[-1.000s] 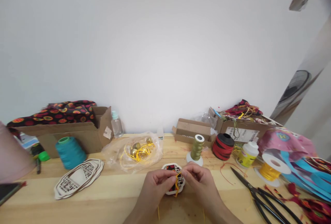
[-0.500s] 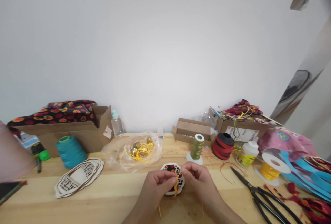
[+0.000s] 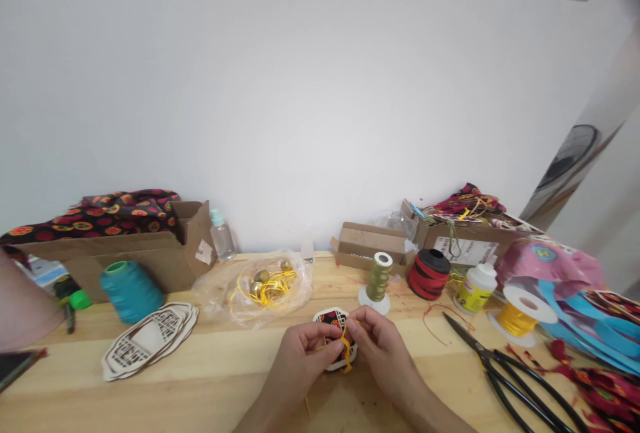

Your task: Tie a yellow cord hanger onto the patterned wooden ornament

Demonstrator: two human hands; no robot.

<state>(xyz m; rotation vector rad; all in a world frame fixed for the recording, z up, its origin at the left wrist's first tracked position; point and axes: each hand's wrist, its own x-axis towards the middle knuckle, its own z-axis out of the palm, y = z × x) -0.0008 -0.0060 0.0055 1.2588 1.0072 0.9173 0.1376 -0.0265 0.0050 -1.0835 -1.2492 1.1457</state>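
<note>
Low in the middle of the head view, my left hand [image 3: 311,357] and my right hand [image 3: 381,345] meet over a small ornament [image 3: 331,317], a pale cut-out frame backed with dark patterned fabric. Both hands pinch a yellow cord [image 3: 346,352] between thumb and fingertips. A loop of the cord hangs over the front of the ornament, and a loose end drops below my left hand. My fingers cover much of the ornament's sides, so the exact knot or crossing of the cord is hidden.
Black scissors [image 3: 493,363] lie open at right, near a yellow cord spool [image 3: 517,323] and a glue bottle [image 3: 475,288]. An olive thread spool [image 3: 379,280] stands behind my hands. To the left are stacked cut-out frames [image 3: 150,340], a teal thread cone [image 3: 131,292] and a plastic bag [image 3: 215,290] with bells.
Both hands stay at the ornament, still pinching the cord. The cord loop between them has shifted slightly to the right. The whole view has tilted and moved a little.
</note>
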